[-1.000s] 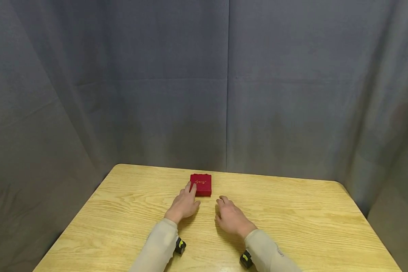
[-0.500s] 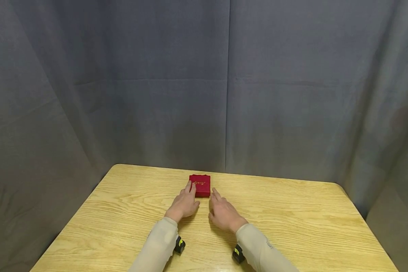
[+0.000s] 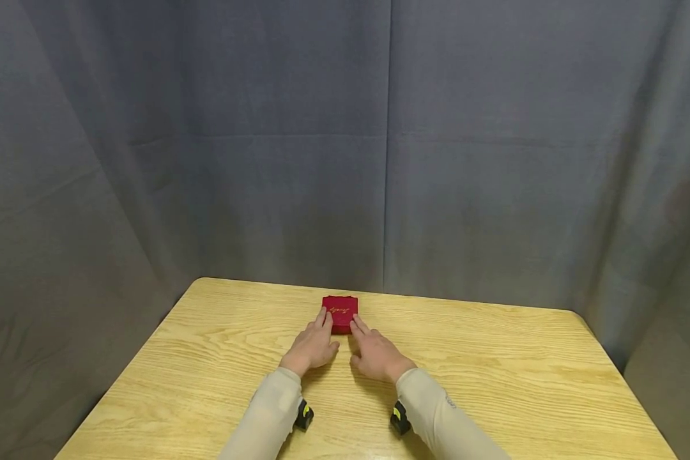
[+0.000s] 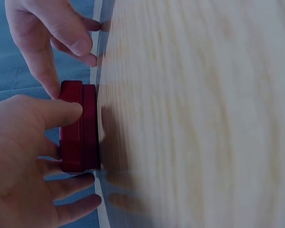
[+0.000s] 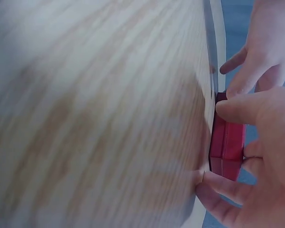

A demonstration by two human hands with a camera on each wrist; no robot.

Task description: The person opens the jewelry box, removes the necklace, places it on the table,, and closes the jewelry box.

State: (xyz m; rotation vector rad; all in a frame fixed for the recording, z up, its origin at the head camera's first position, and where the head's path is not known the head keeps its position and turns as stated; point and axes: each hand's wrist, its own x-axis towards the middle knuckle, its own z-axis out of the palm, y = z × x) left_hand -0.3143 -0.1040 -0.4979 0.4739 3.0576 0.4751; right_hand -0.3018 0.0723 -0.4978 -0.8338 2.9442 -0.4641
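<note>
A small dark red box (image 3: 342, 310) with gold script on its lid lies flat near the far edge of the table. My left hand (image 3: 312, 346) reaches to its left side, the extended fingertips at the lid's edge. From the other side, my right hand (image 3: 376, 355) has its straight fingers at the box's right edge. In the left wrist view the lid and base of the box (image 4: 72, 137) show side-on, with the left thumb in front of it. The right wrist view shows the box (image 5: 230, 142) partly hidden by the right thumb.
The box stands on a light wooden table (image 3: 494, 370) with rounded far corners. Grey-blue curtains (image 3: 287, 160) hang behind it and along both sides. Both forearms wear light sleeves, with a black and yellow device (image 3: 304, 415) under the left wrist.
My right hand has moved forward and left from the bare tabletop to the box's right edge. The left hand and the box have stayed nearly in place.
</note>
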